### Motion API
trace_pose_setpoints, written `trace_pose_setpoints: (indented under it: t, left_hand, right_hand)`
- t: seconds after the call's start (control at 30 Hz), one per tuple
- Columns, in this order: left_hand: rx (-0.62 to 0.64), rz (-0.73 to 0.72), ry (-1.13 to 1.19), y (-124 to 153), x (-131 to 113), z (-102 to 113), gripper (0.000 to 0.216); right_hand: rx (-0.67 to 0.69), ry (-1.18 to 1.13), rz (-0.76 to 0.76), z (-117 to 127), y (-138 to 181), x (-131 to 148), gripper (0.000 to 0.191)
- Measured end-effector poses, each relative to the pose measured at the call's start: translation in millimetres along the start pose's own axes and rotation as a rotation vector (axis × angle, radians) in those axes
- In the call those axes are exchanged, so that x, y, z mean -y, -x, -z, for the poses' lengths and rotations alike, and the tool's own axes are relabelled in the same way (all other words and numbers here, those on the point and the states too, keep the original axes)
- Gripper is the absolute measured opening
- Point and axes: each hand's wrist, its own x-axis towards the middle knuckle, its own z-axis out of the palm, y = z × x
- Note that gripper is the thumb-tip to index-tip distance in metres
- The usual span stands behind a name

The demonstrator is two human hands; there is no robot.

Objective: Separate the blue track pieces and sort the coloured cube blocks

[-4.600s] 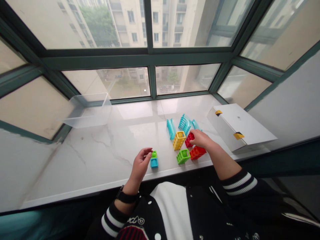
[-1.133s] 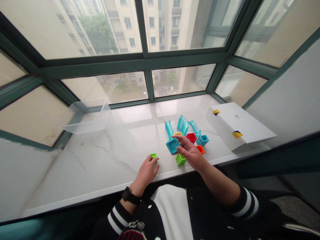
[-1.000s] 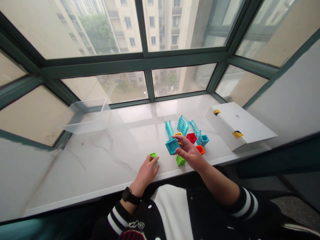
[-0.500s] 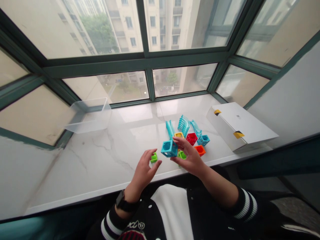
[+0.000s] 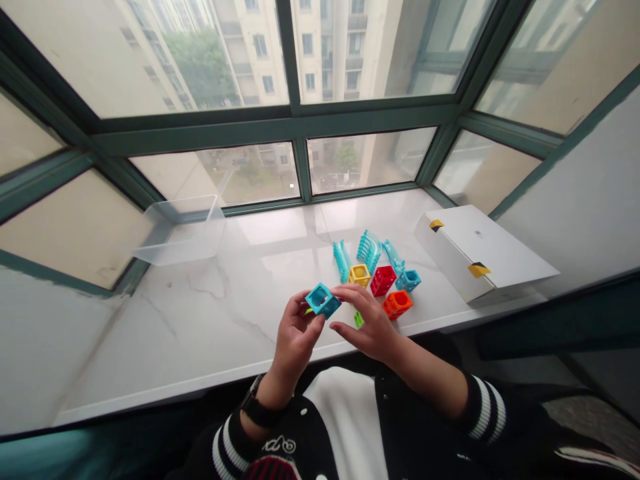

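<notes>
A hollow blue cube block [image 5: 323,300] is lifted above the front edge of the marble sill [image 5: 225,300], gripped between both hands. My left hand [image 5: 293,337] closes on it from the left and below. From the right, the fingertips of my right hand [image 5: 367,323] close on it. A bit of a green block [image 5: 359,320] shows under my right hand. Just behind lie a yellow block [image 5: 359,275], a red block [image 5: 383,280], an orange block [image 5: 397,303] and a small light-blue block [image 5: 409,280].
Teal curved track pieces [image 5: 370,247] lie behind the blocks. A white cardboard box [image 5: 480,253] sits at the right end of the sill. A clear plastic tub [image 5: 180,227] stands at the back left by the window frame.
My right hand has carried the blue cube left and toward me. My left hand has lifted off the small green block on the sill and come up to meet the cube.
</notes>
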Motion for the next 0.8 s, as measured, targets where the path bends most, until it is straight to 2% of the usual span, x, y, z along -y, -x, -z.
trace_pose_setpoints:
  t: [0.1, 0.2, 0.4, 0.57, 0.7, 0.8]
  left_hand:
    - [0.046, -0.073, -0.118, 2, -4, 1, 0.045]
    - [0.083, -0.133, -0.185, 4, -6, -1, 0.044]
    - [0.036, -0.182, -0.234, 6, -4, -6, 0.048]
    - [0.033, -0.240, -0.258, 5, -5, -9, 0.043]
    - [0.050, -0.272, -0.274, 6, -5, -11, 0.043]
    - [0.090, -0.292, -0.325, 6, -2, -9, 0.051]
  right_hand:
    - [-0.012, -0.061, -0.090, 6, -4, 0, 0.047]
    - [0.001, -0.083, -0.142, 11, -7, -2, 0.048]
    - [0.022, 0.004, -0.100, 17, -5, -5, 0.055]
    - [0.078, 0.025, -0.029, 17, -3, -6, 0.074]
    - [0.093, 0.030, -0.043, 18, -4, -4, 0.073]
    - [0.067, 0.054, -0.060, 26, -7, -3, 0.074]
